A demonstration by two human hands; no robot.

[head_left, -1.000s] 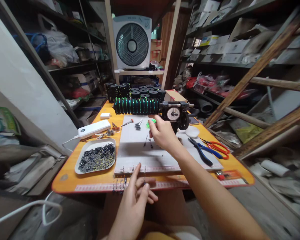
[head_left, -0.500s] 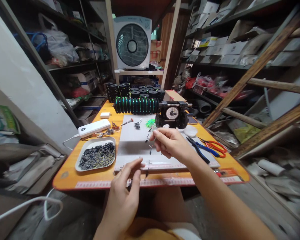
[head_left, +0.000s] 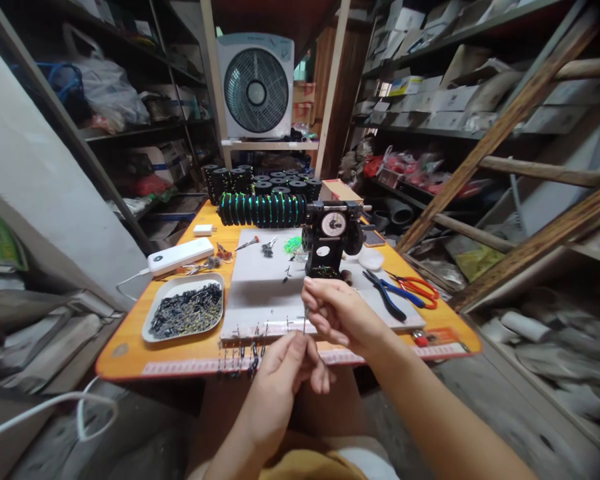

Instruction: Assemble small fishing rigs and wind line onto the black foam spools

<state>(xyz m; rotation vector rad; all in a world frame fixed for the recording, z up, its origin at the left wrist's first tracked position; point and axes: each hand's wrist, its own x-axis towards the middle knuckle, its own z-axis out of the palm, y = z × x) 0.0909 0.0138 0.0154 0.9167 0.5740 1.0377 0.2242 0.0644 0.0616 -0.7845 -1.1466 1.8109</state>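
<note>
My left hand (head_left: pixel 290 363) is low at the front edge of the white board (head_left: pixel 250 293), its thumb and finger pinched together. Just above it, my right hand (head_left: pixel 337 313) also has its fingertips closed. A thin dark strand (head_left: pixel 306 325) runs between the two pinches; its exact kind is too small to make out. Left of my hands, several small dark pieces on thin stems (head_left: pixel 240 350) hang along the board's front edge. A tiny dark piece (head_left: pixel 286 275) lies on the board, with a bright green bundle (head_left: pixel 293 245) farther back.
A white tray (head_left: pixel 147 320) of small black, grey and yellow parts stands left. Behind the board is a black geared device (head_left: pixel 334 230) with a row of black spools (head_left: pixel 263 211). Blue-and-black pliers (head_left: pixel 387 297) and an orange-handled tool (head_left: pixel 420 291) lie right. A white power bank (head_left: pixel 180 257) sits left.
My left hand has moved right from the hanging pieces and closed into a pinch. My right hand has come down towards it. The whole view has shifted slightly.
</note>
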